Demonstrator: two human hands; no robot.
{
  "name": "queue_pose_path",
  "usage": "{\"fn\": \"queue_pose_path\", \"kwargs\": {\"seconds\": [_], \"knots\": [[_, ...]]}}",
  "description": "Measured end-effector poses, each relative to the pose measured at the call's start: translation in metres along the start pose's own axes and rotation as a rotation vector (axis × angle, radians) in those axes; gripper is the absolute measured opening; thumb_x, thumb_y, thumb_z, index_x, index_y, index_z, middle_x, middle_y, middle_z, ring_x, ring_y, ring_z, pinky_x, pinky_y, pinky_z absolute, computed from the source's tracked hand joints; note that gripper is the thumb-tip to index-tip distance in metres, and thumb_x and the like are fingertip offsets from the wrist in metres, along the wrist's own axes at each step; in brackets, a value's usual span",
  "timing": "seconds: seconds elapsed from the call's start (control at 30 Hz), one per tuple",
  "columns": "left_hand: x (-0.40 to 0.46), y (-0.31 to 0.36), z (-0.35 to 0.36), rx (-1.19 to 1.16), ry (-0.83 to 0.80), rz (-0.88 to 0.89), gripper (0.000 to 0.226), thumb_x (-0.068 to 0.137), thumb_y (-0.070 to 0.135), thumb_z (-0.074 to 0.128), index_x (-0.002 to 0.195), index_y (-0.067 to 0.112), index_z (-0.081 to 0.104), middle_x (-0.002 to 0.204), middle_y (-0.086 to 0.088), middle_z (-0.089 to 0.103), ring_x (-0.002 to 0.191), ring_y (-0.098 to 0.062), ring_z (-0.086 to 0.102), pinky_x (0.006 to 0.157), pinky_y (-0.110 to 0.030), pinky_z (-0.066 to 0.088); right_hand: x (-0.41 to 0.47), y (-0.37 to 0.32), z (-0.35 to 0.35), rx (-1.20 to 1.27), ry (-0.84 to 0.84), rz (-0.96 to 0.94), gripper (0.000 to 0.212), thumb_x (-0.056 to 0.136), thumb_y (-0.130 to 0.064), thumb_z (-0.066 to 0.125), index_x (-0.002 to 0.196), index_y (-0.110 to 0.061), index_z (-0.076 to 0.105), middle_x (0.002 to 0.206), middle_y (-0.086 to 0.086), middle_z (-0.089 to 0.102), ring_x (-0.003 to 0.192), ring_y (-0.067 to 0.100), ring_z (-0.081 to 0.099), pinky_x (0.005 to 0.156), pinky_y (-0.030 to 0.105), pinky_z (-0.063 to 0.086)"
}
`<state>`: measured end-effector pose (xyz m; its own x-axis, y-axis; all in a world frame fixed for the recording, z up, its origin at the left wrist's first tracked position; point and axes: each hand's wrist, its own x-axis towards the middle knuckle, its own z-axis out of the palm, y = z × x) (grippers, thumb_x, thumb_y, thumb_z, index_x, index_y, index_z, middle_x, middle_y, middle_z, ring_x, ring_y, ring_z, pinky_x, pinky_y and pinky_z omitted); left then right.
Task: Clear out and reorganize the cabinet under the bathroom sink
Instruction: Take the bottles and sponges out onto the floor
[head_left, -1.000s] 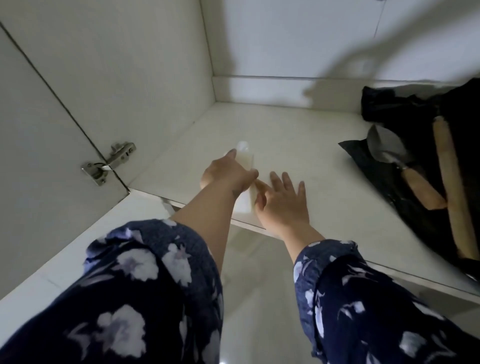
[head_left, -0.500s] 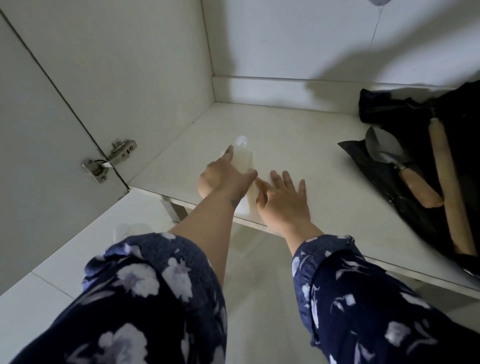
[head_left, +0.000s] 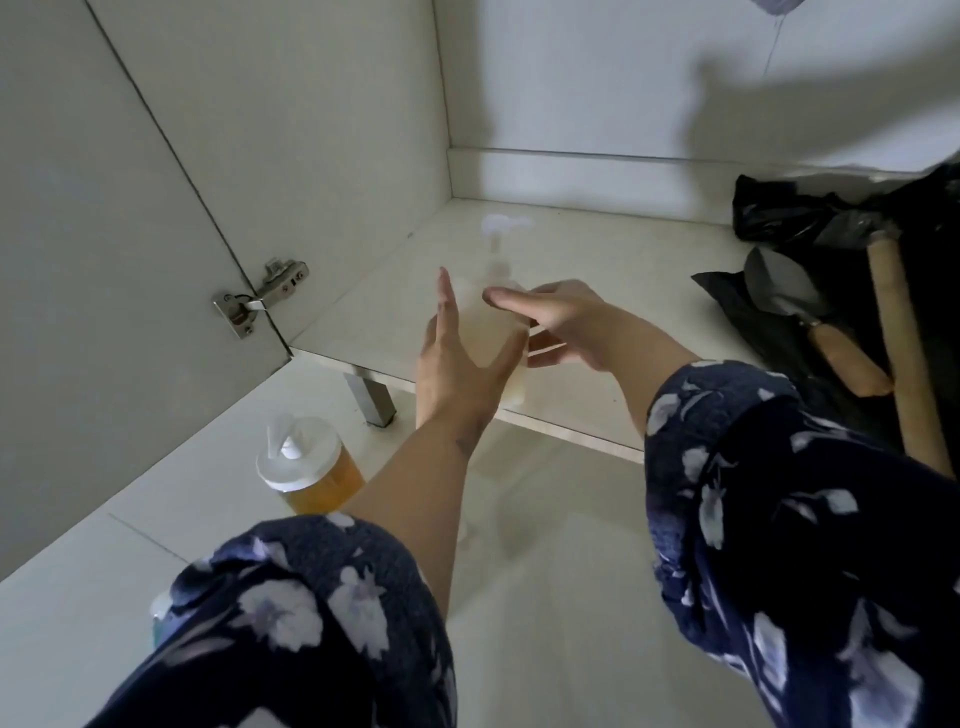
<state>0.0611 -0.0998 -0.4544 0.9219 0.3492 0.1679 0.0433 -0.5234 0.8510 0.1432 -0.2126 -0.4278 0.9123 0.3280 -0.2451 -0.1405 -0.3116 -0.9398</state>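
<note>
A translucent pump bottle (head_left: 493, 332) with pale liquid stands upright at the front edge of the white cabinet floor (head_left: 597, 270); it is blurred. My left hand (head_left: 452, 364) touches its left side, fingers straight and pointing up, thumb spread across its front. My right hand (head_left: 566, 327) reaches in from the right, its straight fingers lying over the bottle's shoulder and its thumb below them at the bottle's right side.
A bottle of orange liquid with a white pump lid (head_left: 306, 467) stands on the tiled floor beside the cabinet leg (head_left: 371, 400). At the right of the cabinet lie a black bag (head_left: 779, 218), a trowel (head_left: 779, 275) and a long wooden handle (head_left: 898, 332). The door (head_left: 104, 234) hangs open at left.
My left hand, which held the pale bottle, has opened with its fingers straight. My right hand has lifted off the cabinet floor to the bottle's top. The orange bottle has come into view.
</note>
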Motion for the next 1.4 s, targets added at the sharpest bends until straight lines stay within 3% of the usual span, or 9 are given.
{"fn": "queue_pose_path", "kwargs": {"seconds": [0.1,0.17,0.27,0.4,0.53,0.83,1.0,1.27,1.4], "knots": [[-0.019,-0.021,-0.026,0.066,-0.161,-0.069,0.111,0.074,0.069,0.06,0.144,0.043,-0.021,0.154,-0.001,0.032,0.137,-0.025,0.039,0.106,-0.036,0.036,-0.015,0.002,0.014,-0.037,-0.011,-0.064,0.045,0.069,-0.046,0.08,0.09,-0.01,0.065,0.09,0.003,0.072,0.08,0.02,0.071,0.075,0.034,0.059],[-0.033,-0.042,-0.045,0.23,-0.336,-0.124,0.104,0.075,0.068,0.059,0.151,0.033,-0.003,0.144,-0.002,0.046,0.129,-0.025,0.047,0.103,-0.036,0.04,-0.026,0.005,0.029,-0.136,-0.015,-0.078,0.04,0.068,-0.045,0.081,0.086,-0.013,0.065,0.09,0.001,0.071,0.085,0.018,0.07,0.077,0.034,0.059],[-0.057,-0.074,-0.066,0.595,-0.608,-0.241,0.07,0.087,0.06,0.051,0.141,0.017,0.042,0.14,-0.004,0.051,0.128,-0.022,0.047,0.104,-0.031,0.036,-0.044,0.014,0.055,-0.202,-0.022,-0.049,0.063,0.055,-0.051,0.084,0.101,-0.01,0.069,0.1,0.01,0.071,0.095,0.025,0.069,0.079,0.043,0.06],[-0.105,-0.128,-0.079,0.67,-0.718,-0.363,0.06,0.089,0.048,0.057,0.141,0.022,0.043,0.142,-0.002,0.049,0.132,-0.02,0.042,0.111,-0.034,0.033,-0.069,0.033,0.086,-0.242,-0.082,-0.04,0.048,0.066,-0.043,0.083,0.103,-0.016,0.068,0.1,0.0,0.071,0.094,0.017,0.068,0.076,0.035,0.06],[-0.156,-0.169,-0.096,0.673,-0.802,-0.497,0.054,0.09,0.042,0.058,0.138,0.02,0.046,0.141,-0.002,0.049,0.13,-0.021,0.045,0.109,-0.033,0.036,-0.092,0.06,0.125,-0.282,-0.147,0.011,0.062,0.063,-0.041,0.085,0.114,-0.019,0.057,0.11,-0.003,0.065,0.102,0.017,0.063,0.073,0.034,0.059],[-0.226,-0.214,-0.169,0.654,-0.716,-0.676,0.055,0.087,0.046,0.062,0.134,0.021,0.051,0.139,-0.004,0.05,0.129,-0.022,0.045,0.11,-0.036,0.036,-0.144,0.119,0.231,-0.369,-0.365,0.013,0.068,0.061,-0.036,0.086,0.116,-0.014,0.052,0.106,0.006,0.062,0.094,0.024,0.065,0.067,0.038,0.06],[-0.249,-0.232,-0.198,0.594,-0.658,-0.742,0.06,0.084,0.047,0.065,0.134,0.019,0.05,0.137,-0.004,0.051,0.126,-0.022,0.048,0.108,-0.038,0.039,-0.16,0.142,0.276,-0.394,-0.367,-0.058,0.075,0.06,-0.034,0.088,0.119,-0.013,0.048,0.111,0.0,0.057,0.1,0.02,0.058,0.082,0.031,0.052],[-0.254,-0.235,-0.212,0.52,-0.63,-0.748,0.06,0.084,0.034,0.07,0.137,0.017,0.046,0.133,-0.005,0.054,0.123,-0.022,0.051,0.107,-0.036,0.041,-0.168,0.15,0.294,-0.409,-0.352,-0.068,0.073,0.06,-0.023,0.088,0.118,-0.012,0.044,0.109,0.0,0.055,0.106,0.024,0.056,0.092,0.039,0.05],[-0.246,-0.229,-0.217,0.506,-0.617,-0.729,0.057,0.084,0.025,0.072,0.135,0.014,0.048,0.131,-0.006,0.056,0.12,-0.023,0.054,0.104,-0.034,0.043,-0.172,0.145,0.283,-0.572,-0.406,-0.029,0.085,0.061,-0.024,0.088,0.128,-0.017,0.036,0.122,0.0,0.05,0.114,0.022,0.05,0.088,0.028,0.044]]}}
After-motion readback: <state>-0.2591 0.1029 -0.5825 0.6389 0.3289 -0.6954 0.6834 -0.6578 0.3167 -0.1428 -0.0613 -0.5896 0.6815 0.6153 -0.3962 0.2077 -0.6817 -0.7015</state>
